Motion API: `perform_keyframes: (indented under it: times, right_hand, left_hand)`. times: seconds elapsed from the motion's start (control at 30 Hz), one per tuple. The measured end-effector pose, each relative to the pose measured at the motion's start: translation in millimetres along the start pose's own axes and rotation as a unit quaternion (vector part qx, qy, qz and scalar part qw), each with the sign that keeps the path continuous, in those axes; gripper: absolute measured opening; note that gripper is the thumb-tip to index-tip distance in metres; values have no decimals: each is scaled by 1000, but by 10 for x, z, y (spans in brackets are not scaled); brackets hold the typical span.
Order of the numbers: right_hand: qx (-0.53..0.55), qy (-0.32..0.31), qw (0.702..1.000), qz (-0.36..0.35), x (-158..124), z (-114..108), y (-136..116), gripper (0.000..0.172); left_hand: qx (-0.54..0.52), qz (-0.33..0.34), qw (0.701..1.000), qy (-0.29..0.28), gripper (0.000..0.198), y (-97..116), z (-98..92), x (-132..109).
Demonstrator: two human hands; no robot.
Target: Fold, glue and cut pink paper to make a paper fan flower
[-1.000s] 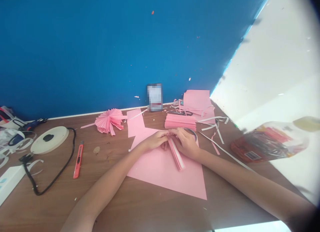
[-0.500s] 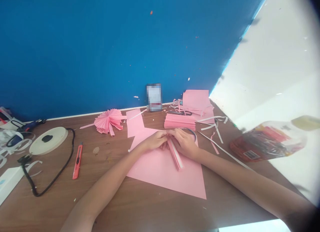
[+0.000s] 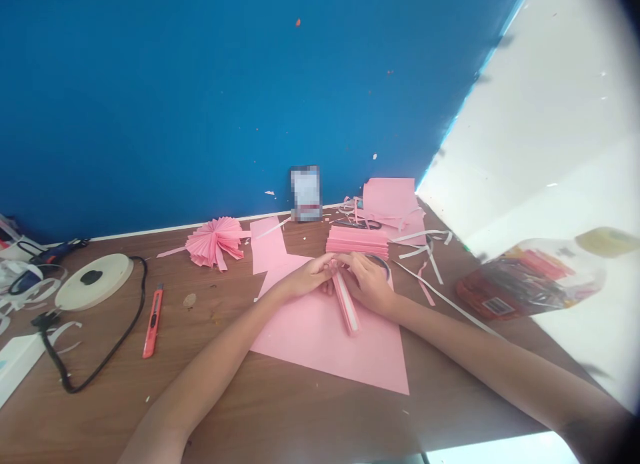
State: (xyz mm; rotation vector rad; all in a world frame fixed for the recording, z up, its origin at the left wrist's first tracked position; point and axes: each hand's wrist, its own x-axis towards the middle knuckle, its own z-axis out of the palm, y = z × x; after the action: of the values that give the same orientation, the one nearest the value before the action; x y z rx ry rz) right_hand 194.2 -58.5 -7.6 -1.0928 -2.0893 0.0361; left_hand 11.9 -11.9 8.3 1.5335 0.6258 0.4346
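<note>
Both hands meet at the far end of a narrow strip of folded pink paper (image 3: pixel 349 312), whose near end points toward me and shows a pale band. My left hand (image 3: pixel 313 275) pinches it from the left, fingers closed. From the right, my right hand (image 3: pixel 367 283) curls its fingers round the same end; the fingertips overlap and partly hide the grip. Under them lies a large pink sheet (image 3: pixel 320 357). Just behind the hands is a pleated pink paper (image 3: pixel 357 241). To the left rests a pink paper fan rosette (image 3: pixel 215 243) with loose strips.
A red box cutter (image 3: pixel 153 321) and a black cable (image 3: pixel 131 347) with a cream round lid (image 3: pixel 95 282) lie left. Pink offcuts (image 3: pixel 389 197) and white paper strips (image 3: pixel 440 297) are at the back right. A plastic jar (image 3: pixel 530 277) lies right. A phone-like rectangle (image 3: pixel 305 194) leans on the wall.
The near end of the folded paper has swung slightly left. Both hands keep their grip at its far end, and the whole view has shifted a little.
</note>
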Motion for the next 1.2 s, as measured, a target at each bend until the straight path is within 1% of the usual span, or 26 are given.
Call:
perform_keyframes:
  times: [0.2,0.4,0.63,0.77,0.97,1.07,1.2]
  right_hand:
    - [4,-13,1000,15,22,-5,-18,26]
    - [14,-29,999,12,32,-5,-20,26]
    - [-10,-50,999,-13,25,25,-4,35]
    - [-26,-46,998,-32,13,48,5,37]
    - [-13,-56,997,-44,4,37,-5,38]
    - [-8,-63,997,-36,4,29,-11,39]
    - [5,-59,998,-29,8,27,-14,36]
  left_hand:
    - [-17,0,1000,-13,57,-12,-7,7]
    - [-20,-3,1000,-12,53,-25,0,10]
    - [16,-19,1000,-19,40,-40,-11,-5]
    - [22,-14,999,-20,35,-41,-8,-8]
    - [22,-24,999,-22,39,-40,4,-4]
    - [15,-22,999,-18,40,-34,6,-6]
    - [7,-19,1000,-13,39,-31,1,-10]
